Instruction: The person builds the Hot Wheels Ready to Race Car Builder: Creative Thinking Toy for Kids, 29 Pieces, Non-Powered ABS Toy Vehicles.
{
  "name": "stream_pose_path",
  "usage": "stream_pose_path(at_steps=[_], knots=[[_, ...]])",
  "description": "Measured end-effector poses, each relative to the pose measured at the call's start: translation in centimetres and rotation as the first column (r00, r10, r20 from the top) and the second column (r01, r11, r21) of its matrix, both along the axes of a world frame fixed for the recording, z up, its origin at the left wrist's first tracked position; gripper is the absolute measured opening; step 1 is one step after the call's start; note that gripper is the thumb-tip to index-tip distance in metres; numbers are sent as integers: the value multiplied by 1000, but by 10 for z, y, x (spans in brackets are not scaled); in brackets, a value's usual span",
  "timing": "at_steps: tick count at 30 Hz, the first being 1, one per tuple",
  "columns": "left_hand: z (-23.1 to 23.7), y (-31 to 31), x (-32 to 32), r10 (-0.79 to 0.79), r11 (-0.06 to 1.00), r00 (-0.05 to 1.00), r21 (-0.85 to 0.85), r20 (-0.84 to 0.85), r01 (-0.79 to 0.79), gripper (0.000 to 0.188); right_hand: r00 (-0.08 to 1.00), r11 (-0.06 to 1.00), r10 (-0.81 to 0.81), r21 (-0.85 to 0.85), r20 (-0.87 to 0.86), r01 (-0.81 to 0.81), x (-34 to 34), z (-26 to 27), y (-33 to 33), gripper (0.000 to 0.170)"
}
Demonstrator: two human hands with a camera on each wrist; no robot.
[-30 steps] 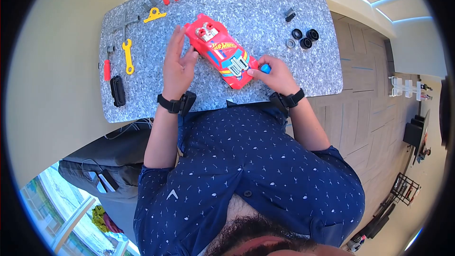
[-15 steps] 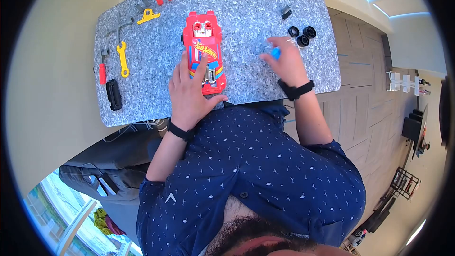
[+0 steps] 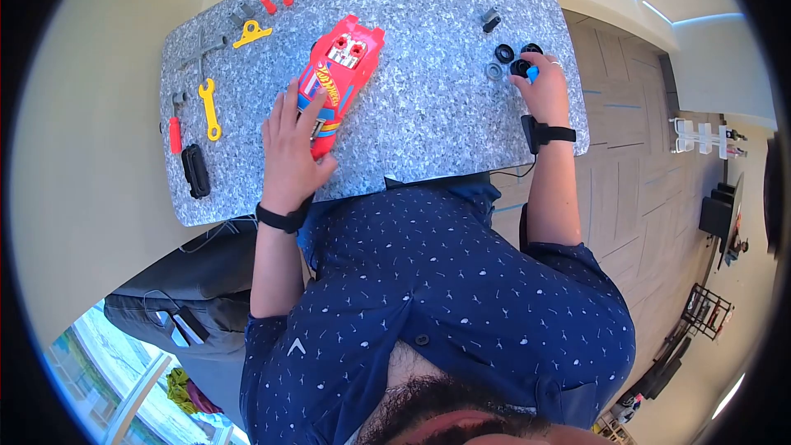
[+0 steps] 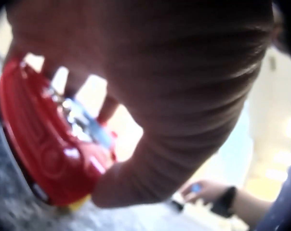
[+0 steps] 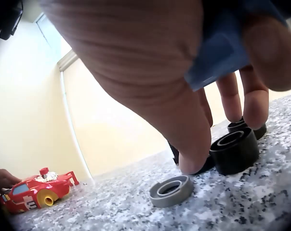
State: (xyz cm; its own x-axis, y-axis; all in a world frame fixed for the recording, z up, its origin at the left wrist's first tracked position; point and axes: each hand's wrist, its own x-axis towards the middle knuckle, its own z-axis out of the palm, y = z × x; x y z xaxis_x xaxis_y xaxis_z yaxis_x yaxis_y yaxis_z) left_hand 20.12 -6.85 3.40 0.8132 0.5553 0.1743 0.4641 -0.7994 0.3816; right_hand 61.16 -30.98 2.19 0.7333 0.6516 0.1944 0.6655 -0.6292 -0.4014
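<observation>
The car [image 3: 339,74] sits left of centre on the table [image 3: 445,115]; its body appears complete, but one yellow hub [image 5: 50,200] shows bare. The left hand [image 3: 288,152] rests on its near half, fingers extended. To the right, the right hand [image 3: 548,95] grips a blue piece [image 5: 220,53], fingertips among black wheels [image 5: 237,159] beside a grey ring [image 5: 172,198]. Wheels and ring lie apart from the car, apparently left to fit. The wrench [image 3: 210,107], far left, lies untouched.

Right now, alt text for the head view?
A person's left grip rests on a red plastic toy car on a speckled grey table; the right grip, holding a small blue object, is at black round parts. A yellow plastic wrench lies at the picture's left.
</observation>
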Motion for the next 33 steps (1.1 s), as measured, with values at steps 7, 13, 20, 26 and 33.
stream_pose_path(at_steps=[7, 13, 20, 26, 33], knots=[[2, 10, -10, 6, 998, 999, -68, -46, -9, 111, 993, 1000, 19, -7, -116, -20, 8, -10, -1, 51], [7, 6, -9, 39, 978, 999, -206, 19, -34, 121, 868, 884, 369, 416, -334, -216, -23, 18, 9, 50], [7, -9, 9, 96, 635, 930, -741, 355, 218, 142, 395, 573, 805, 753, -442, -324, -109, 50, 48, 40], [-12, -13, 6, 85, 532, 923, -801, 375, 276, 148, 225, 554, 830, 800, -510, -232, -135, 37, 61, 42], [-26, -16, 7, 240, 201, 856, -886, 459, 418, 159, 230, 503, 863, 736, -449, -453, -173, 52, 71, 49]])
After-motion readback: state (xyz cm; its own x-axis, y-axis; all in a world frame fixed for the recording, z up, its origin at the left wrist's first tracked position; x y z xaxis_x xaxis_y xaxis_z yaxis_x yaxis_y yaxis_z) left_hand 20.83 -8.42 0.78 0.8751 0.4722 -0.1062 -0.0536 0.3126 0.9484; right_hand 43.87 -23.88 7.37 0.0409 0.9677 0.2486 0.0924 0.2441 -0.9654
